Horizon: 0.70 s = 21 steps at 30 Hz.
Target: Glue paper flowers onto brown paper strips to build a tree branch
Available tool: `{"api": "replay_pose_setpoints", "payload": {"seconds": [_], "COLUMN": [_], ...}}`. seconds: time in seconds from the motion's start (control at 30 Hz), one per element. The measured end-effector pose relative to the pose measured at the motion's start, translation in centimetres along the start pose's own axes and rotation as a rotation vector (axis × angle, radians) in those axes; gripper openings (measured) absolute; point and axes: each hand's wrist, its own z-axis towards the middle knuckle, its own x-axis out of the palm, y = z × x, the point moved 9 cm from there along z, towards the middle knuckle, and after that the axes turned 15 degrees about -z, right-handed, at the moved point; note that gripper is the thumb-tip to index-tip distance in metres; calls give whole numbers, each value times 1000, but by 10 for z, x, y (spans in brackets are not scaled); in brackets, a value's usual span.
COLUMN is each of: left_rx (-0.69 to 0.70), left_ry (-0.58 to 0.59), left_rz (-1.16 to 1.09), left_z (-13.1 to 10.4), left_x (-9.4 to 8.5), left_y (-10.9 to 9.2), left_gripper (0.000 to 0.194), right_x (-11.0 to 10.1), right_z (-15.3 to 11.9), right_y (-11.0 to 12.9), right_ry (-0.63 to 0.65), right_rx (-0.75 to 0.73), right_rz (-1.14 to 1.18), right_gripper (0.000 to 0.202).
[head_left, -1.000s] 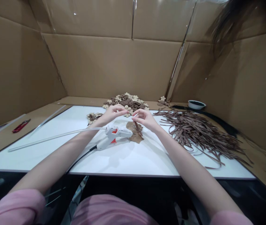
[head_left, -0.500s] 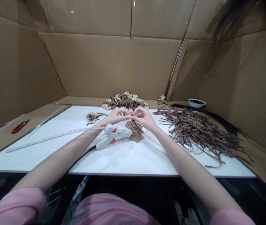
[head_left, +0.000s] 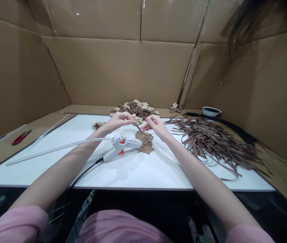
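Observation:
My left hand (head_left: pixel 121 120) pinches one end of a narrow brown strip (head_left: pixel 137 127), which slants down to the right. Pale flower pieces (head_left: pixel 136 118) show just beyond its fingertips; whether they are joined to the strip, I cannot tell. My right hand (head_left: pixel 155 125) hovers to the right of the strip with its fingers apart, and no held thing shows in it. Under the hands lies a crumpled brown sheet (head_left: pixel 146 144). A white glue gun (head_left: pixel 122 145) rests beside it, nozzle pointing at the sheet, with a long clear glue stick (head_left: pixel 57 148) out of its back.
Brown and cream flower cutouts (head_left: pixel 137 107) are heaped at the back, with a smaller group (head_left: pixel 98 125) at left. Many brown strips (head_left: pixel 216 141) spread over the right side. A white bowl (head_left: pixel 211 111) stands at the back right. A red cutter (head_left: pixel 21 137) lies far left. Cardboard walls (head_left: pixel 118 71) enclose the white board (head_left: pixel 143 175).
My hands have parted: the left moved left with the strip in its fingertips, and the right opened its fingers. More of the brown sheet shows between them.

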Motion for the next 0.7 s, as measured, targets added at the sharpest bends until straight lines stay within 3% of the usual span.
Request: {"api": "replay_pose_setpoints", "payload": {"seconds": [0.2,0.43,0.6,0.7], "left_rx": [-33,3,31,37], "left_ry": [-73,-84,-145,-154], "left_rz": [-84,-141,-194,-194], "left_z": [-4,-6,-7,-7], "left_x": [-24,-26,-34,-35], "left_y": [1,-10,-18,-19], "left_gripper": [24,19,19,19], "right_x": [1,-3,3,3], "right_z": [-3,-6,-8,-8], "right_y": [-3,-11,-5,1], "right_ry": [57,-23,3,-12], "right_rx": [28,79,14,-43], "right_rz": [23,-177,-294,-255], "right_gripper": [43,54,34,33]}}
